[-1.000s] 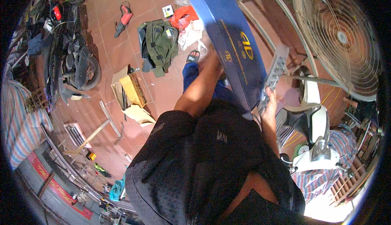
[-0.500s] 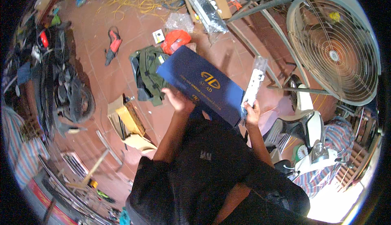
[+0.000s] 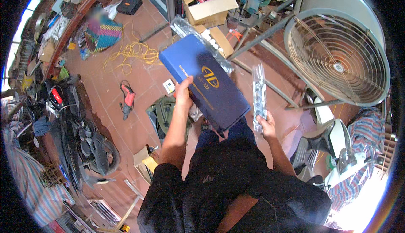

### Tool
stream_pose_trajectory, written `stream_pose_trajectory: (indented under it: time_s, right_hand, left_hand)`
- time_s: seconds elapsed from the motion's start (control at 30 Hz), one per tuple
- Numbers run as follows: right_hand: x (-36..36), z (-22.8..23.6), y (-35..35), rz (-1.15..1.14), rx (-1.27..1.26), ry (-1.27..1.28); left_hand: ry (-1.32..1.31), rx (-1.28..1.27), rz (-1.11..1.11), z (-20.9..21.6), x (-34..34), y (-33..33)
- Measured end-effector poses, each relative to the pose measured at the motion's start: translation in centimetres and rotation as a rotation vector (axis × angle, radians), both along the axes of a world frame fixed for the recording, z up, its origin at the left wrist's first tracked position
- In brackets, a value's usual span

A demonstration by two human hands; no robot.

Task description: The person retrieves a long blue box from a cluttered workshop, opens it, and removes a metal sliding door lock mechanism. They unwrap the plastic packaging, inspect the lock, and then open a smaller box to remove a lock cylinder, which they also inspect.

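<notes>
A long blue cardboard box (image 3: 206, 91) with gold print is held out in front of me, tilted across the view. My left hand (image 3: 184, 93) is closed on its left long edge, the thumb lying on top and the other fingers hidden beneath. To the right, my right hand (image 3: 265, 124) grips the lower end of a slim clear plastic package (image 3: 259, 90). Metallic parts seem to show inside the package, but I cannot make them out. The package stands apart from the box's right end.
A large round fan (image 3: 337, 64) on a metal frame fills the right. On the tiled floor lie a red and black power tool (image 3: 128, 100), a dark green bag (image 3: 162, 117) and yellow cord (image 3: 137, 55). An open carton (image 3: 213, 11) stands ahead; motorbikes flank both sides.
My left hand, open beside the box before, has closed on its edge. The box has moved up and away from my body. The clear package has separated from the box's end.
</notes>
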State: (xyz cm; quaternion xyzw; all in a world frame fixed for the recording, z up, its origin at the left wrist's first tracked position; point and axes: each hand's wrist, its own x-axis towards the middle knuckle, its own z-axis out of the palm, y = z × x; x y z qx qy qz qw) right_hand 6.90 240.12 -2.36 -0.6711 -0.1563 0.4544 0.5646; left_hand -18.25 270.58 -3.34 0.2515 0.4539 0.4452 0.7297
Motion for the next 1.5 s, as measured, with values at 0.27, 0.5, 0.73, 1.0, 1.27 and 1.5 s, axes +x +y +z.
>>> stream_pose_trajectory:
  time_s: [0.27, 0.5, 0.73, 1.0, 1.27, 1.5]
  right_hand:
    - [13.5, -6.7, 3.5, 0.353, -0.530, -0.332]
    - [19.9, -11.1, 4.9, 0.580, -0.704, -0.449]
    - [21.4, -13.4, 2.1, 0.328, -0.680, -0.065]
    - [20.7, -11.4, 4.3, 0.479, -0.797, -0.207]
    - [14.1, -5.2, 11.4, 0.413, -0.569, 0.036]
    - [4.3, 6.4, 6.0, 0.304, 0.054, 0.549]
  left_hand:
    - [-0.157, -0.063, -0.115, -3.8, 13.7, 24.0]
    - [-0.180, 0.022, -0.011, -11.2, 27.0, 42.8]
    - [0.050, -0.091, 0.195, -18.6, 33.7, 52.2]
    - [0.592, -0.090, -0.140, -21.0, 30.3, 48.2]
    - [-0.082, -0.273, -0.797, -9.1, 22.3, 14.6]
    - [-0.831, -0.211, -0.674, 7.7, 18.5, 0.7]
